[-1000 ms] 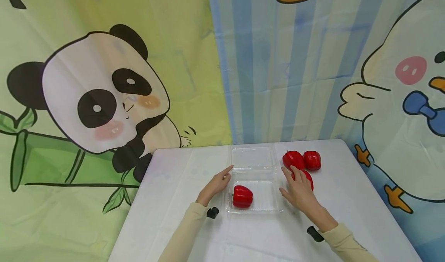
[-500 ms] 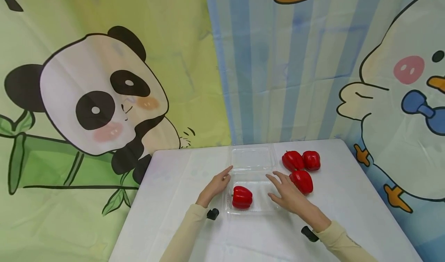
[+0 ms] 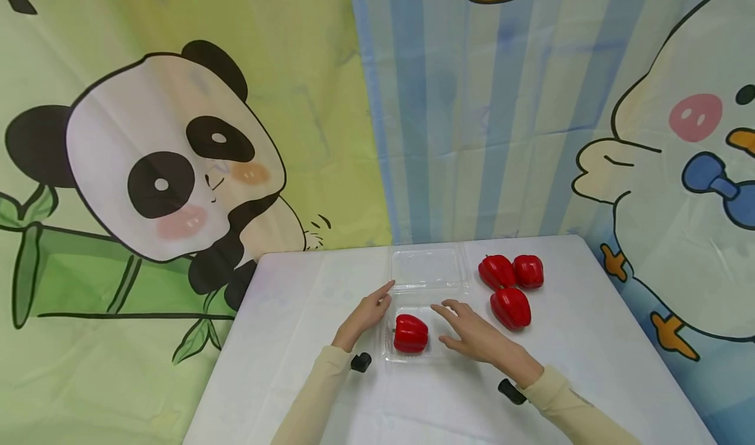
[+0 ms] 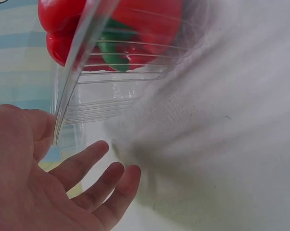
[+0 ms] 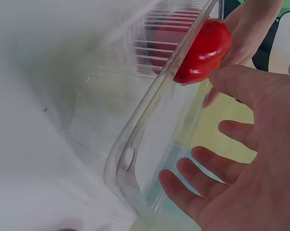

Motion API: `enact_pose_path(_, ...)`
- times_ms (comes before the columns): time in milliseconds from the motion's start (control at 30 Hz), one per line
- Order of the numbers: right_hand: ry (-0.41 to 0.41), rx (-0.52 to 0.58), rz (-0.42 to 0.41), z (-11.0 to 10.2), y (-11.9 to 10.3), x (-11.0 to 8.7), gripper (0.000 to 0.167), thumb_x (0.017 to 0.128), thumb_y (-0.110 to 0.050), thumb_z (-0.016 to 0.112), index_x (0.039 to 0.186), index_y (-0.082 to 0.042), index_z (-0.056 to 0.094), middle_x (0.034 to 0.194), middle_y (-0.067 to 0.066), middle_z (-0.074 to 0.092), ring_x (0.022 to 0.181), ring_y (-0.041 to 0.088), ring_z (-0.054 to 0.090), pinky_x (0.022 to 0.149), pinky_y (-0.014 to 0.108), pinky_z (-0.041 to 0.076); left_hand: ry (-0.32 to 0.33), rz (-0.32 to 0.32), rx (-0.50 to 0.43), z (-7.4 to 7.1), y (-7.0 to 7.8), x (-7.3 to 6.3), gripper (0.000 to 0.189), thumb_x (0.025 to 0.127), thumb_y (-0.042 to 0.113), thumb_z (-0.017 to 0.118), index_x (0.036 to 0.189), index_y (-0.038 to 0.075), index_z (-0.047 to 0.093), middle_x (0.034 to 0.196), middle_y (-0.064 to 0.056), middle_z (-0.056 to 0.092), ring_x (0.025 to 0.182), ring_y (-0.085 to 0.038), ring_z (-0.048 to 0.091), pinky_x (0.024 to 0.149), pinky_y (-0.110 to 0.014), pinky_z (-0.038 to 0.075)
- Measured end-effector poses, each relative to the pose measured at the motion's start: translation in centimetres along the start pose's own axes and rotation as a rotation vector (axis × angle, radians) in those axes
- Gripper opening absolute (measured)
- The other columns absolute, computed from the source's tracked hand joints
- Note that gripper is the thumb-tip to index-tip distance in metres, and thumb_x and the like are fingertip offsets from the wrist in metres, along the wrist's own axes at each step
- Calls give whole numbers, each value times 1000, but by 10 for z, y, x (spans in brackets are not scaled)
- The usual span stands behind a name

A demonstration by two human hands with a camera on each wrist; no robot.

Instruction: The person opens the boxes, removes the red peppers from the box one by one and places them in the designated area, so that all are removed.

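A red bell pepper [image 3: 411, 333] lies on its side in the left half of a clear plastic clamshell box [image 3: 407, 360], whose lid [image 3: 427, 267] is folded back flat behind it. At the box's left edge is my left hand [image 3: 367, 310], its index finger extended along the rim; in the left wrist view the lower fingers [image 4: 89, 161] are spread loosely outside the wall. My right hand [image 3: 474, 333] is over the right half of the box, fingers spread and holding nothing. Its thumb [image 5: 233, 82] points toward the pepper in the right wrist view.
To the right of the box, three more red bell peppers sit grouped on the white table [image 3: 295, 327]: one at the back left [image 3: 497, 272], one at the back right [image 3: 528, 271] and a nearer pepper [image 3: 510, 308]. Printed cartoon curtains [image 3: 436, 137] hang behind the table.
My right hand has moved left and toward me, from over the nearer loose pepper to over the box, uncovering that pepper. The left hand and the boxed pepper stay put.
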State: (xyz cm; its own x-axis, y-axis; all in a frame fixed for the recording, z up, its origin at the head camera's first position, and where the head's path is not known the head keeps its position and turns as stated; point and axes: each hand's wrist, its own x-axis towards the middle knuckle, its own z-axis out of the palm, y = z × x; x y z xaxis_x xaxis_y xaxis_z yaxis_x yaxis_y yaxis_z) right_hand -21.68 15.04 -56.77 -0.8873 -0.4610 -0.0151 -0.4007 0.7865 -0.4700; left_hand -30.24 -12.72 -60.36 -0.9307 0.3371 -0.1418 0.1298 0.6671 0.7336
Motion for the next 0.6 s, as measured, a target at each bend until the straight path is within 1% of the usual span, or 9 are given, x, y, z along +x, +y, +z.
enact_pose_path(167,-42,5,-17,2,-4,5,73,89,-30,76,152,-23,42,148,13,48,131,34,52,94,50,56,1,4,-4,0,0,0,49,108,23,41,157,20,37,143,-24,56,130,-42,56,107,-59,45)
enact_pose_path(400,-79,8,-41,2,-12,11,72,88,-28,77,151,-18,44,145,14,51,128,35,55,93,51,57,-2,-5,-18,0,-1,-1,50,107,23,43,157,23,37,142,-22,57,130,-42,56,106,-60,45)
enact_pose_path(600,-103,19,-52,5,-19,20,73,87,-28,78,151,-21,44,145,12,52,127,32,56,93,50,57,3,-6,-10,1,-3,-1,50,107,24,44,157,24,37,141,-23,58,128,-41,58,106,-60,46)
